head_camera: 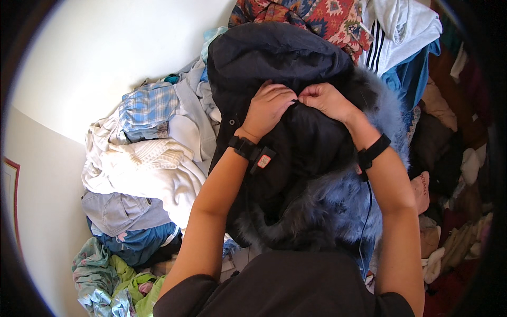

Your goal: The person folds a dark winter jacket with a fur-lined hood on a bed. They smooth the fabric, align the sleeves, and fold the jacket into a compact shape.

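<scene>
A black garment [277, 51], apparently a padded jacket, lies spread before me, with grey-blue fur [336, 198] along its right and lower side. Both hands meet near its middle. My left hand [271, 103] has its fingers bent over the black fabric, the fingertips pinching a fold. Beside it, almost touching, my right hand [326, 99] pinches the same spot between thumb and forefinger. What small part lies between the fingertips is too hidden to tell. A round metal snap [232, 122] shows on the garment left of my left hand. Black straps with devices sit on both wrists.
Heaped clothes lie left: a blue plaid cloth [148, 105], a white knit garment [158, 166], grey trousers [119, 210] and green fabric [126, 277]. Behind are a red patterned cloth [332, 20] and a striped white garment [396, 31]. A white wall [99, 51] rises left; more clothes lie right.
</scene>
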A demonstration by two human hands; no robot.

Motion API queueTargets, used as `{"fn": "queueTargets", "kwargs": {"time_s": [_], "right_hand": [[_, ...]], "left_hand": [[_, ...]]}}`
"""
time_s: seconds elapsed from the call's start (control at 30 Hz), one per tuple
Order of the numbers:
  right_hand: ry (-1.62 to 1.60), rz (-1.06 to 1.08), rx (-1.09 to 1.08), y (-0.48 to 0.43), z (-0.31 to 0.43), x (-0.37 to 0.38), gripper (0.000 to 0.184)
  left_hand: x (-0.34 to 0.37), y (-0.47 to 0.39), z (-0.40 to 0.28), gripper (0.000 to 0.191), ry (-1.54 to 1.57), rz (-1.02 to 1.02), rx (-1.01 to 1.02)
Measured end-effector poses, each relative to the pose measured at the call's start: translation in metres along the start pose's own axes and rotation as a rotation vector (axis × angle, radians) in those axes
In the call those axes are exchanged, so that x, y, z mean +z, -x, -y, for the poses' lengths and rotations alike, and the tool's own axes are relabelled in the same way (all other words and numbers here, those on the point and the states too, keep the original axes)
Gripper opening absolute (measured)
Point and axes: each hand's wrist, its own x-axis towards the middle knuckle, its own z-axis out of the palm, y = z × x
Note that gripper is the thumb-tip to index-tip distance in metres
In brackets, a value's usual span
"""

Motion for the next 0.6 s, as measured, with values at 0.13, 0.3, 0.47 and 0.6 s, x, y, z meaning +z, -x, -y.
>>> {"fn": "queueTargets", "kwargs": {"time_s": [0.13, 0.3, 0.47, 0.6], "right_hand": [[0.176, 0.105, 0.045, -0.002, -0.015, 0.021, 0.026], [0.277, 0.157, -0.02, 0.045, 0.011, 0.027, 0.022], [0.293, 0.141, 0.026, 0.169, 0.054, 0.01, 0.007], [0.426, 0.04, 0.38, 0.221, 0.035, 0.013, 0.01]], "left_hand": [[-0.001, -0.006, -0.008, 0.017, 0.119, -0.121, -0.057], [-0.047, -0.012, 0.018, 0.017, 0.116, -0.543, -0.571], [-0.092, 0.024, 0.062, 0.023, 0.359, -0.627, -0.715], [-0.086, 0.051, 0.07, 0.022, 0.302, -0.467, -0.769]]}}
